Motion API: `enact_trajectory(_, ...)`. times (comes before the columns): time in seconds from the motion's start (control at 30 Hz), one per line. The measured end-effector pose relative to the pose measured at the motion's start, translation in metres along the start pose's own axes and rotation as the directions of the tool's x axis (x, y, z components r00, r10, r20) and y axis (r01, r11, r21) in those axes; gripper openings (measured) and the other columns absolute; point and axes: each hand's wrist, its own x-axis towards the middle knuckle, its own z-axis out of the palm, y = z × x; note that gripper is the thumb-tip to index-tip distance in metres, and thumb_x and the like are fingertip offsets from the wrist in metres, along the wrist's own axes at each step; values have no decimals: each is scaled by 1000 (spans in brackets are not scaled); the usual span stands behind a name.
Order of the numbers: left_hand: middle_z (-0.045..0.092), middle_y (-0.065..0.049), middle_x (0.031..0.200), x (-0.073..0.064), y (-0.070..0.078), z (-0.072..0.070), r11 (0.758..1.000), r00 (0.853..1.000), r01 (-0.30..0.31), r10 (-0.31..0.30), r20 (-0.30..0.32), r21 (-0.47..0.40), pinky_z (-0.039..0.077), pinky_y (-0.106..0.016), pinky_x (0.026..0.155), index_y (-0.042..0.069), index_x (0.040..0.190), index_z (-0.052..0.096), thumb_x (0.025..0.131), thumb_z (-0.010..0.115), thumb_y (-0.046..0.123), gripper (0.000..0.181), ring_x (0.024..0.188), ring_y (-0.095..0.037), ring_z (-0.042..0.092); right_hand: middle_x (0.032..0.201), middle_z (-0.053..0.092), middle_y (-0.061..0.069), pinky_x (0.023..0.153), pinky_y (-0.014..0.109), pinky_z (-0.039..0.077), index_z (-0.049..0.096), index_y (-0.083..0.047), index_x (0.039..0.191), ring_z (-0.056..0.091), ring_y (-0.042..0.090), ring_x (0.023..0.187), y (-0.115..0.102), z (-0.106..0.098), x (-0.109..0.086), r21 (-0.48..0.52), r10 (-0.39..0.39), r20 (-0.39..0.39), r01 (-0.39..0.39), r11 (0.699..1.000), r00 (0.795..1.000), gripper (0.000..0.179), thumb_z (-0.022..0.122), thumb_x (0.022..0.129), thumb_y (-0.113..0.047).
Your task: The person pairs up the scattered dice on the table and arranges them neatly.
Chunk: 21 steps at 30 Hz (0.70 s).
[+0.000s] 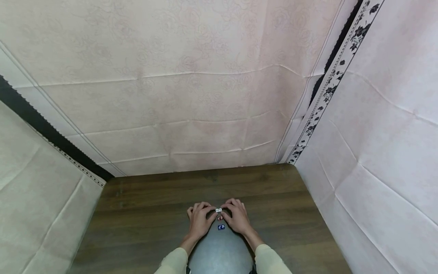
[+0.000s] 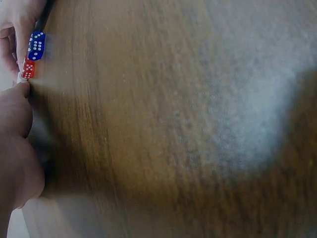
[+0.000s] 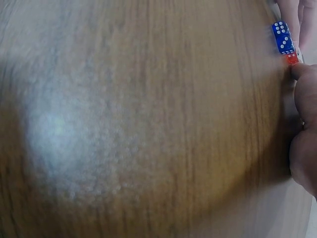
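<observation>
Two white dice (image 1: 218, 210) sit side by side between the fingertips of both hands. My left hand (image 1: 199, 219) pinches them from the left, thumb and forefinger bent toward each other. From the right, my right hand (image 1: 238, 217) pinches them in the same way. Just nearer to me lies a pair of red dice (image 1: 220, 218), close by the thumbs. Nearest my body is a pair of blue dice (image 1: 221, 227), touched by neither hand. White dots show on the blue dice (image 3: 283, 37) in the right wrist view, where fingers mostly hide the white ones.
The dice are on a brown wood-grain table (image 1: 154, 201) with rounded far corners. Pale patterned cloth (image 1: 191, 114) hangs behind it, with more cloth (image 1: 383, 152) along the right side and on the left. A rounded grey shape (image 1: 220, 253) is between the forearms at the near edge.
</observation>
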Motion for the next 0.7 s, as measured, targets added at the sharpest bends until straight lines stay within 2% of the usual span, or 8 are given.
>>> enact_trajectory(0.2,78,0,110,-1,-2,3,999,999,-35,35,-39,17,32,-57,95,22,107,89,94,93,28,15,102,-24,61,121,72,-1,98,44,45,85,-20,118,61,20,116,0,-1,0,4,3,0,-3,1000,1000,16,87,101,-21)
enact_trajectory(0.4,78,0,113,-1,-5,3,1000,1000,-12,12,-5,7,33,-60,99,23,110,89,95,92,30,17,106,-25,62,121,72,-1,98,45,45,85,-20,117,61,20,118,-1,-1,0,6,12,3,-12,1000,1000,16,86,102,-22)
enact_trajectory(0.5,77,0,112,-2,-9,8,999,998,-48,48,-41,-1,32,-60,98,23,110,89,95,93,30,18,105,-25,61,121,71,-2,97,44,45,85,-20,117,61,19,117,1,0,0,-2,10,0,-10,1000,1000,16,87,102,-22)
enact_trajectory(0.63,76,1,110,-3,-16,16,994,988,-109,109,-105,8,30,-59,95,24,110,89,93,93,32,19,104,-25,61,121,72,-2,96,43,45,85,-19,118,61,19,116,3,0,0,-3,5,-6,-5,1000,1000,17,87,101,-21)
enact_trajectory(0.7,76,1,111,-4,-15,15,994,988,-109,110,-105,10,31,-60,96,23,111,89,93,93,32,20,104,-26,61,121,72,-2,96,43,45,85,-18,118,61,19,115,3,-1,-1,8,5,-6,-5,1000,1000,17,87,101,-20)
